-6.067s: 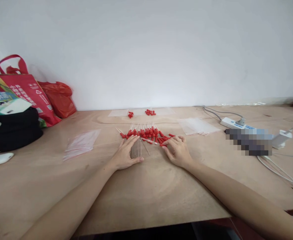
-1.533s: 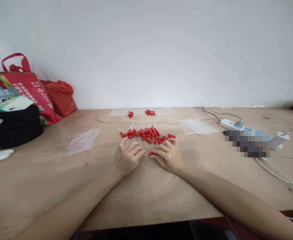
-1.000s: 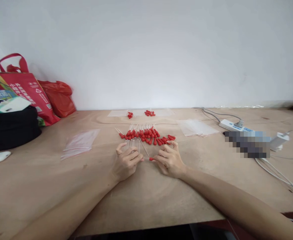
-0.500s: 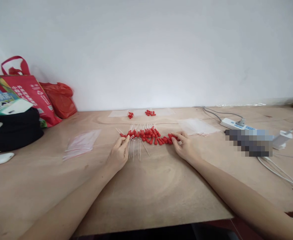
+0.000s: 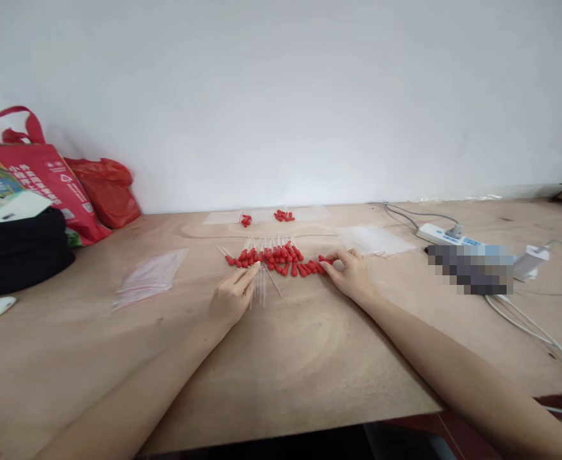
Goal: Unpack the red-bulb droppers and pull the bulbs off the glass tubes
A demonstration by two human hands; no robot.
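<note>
A pile of glass droppers with red rubber bulbs (image 5: 288, 255) lies on the wooden table in front of me. Some of their clear tubes point toward the wall and others toward me. My left hand (image 5: 235, 291) rests at the pile's near left side, its fingers stretched out over the clear tubes; the fingertips reach the red bulbs. At the right end of the row, my right hand (image 5: 349, 273) pinches a dropper by its red bulb (image 5: 326, 260) between thumb and fingers. That dropper's tube is mostly hidden by the hand.
Clear plastic bags lie in a stack at left (image 5: 151, 278) and another at right (image 5: 374, 240). Two small groups of red-bulbed droppers (image 5: 285, 216) sit on bags by the wall. A power strip (image 5: 446, 235), cables and a charger (image 5: 530, 262) are at right; carrier bags (image 5: 46, 179) stand at left.
My left hand has gone from a pinch on a thin clear tube to stretched fingers over the droppers. The right hand stays at the row's right end. The view has shifted slightly.
</note>
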